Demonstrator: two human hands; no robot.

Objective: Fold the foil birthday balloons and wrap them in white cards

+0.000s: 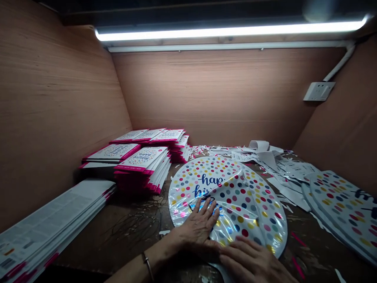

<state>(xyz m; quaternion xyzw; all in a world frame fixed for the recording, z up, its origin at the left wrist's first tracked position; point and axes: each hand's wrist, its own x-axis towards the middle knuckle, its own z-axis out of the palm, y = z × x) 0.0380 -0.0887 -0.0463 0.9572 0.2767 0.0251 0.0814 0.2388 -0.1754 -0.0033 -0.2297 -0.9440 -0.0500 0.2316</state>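
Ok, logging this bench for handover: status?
Left hand and right hand flat on polka-dot foil balloon. Paper scraps just beyond it, to the right.

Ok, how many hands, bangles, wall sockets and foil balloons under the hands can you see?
Left hand plus right hand: 2
Foil balloon: 1
Bangle: 1
Wall socket: 1
Total: 5
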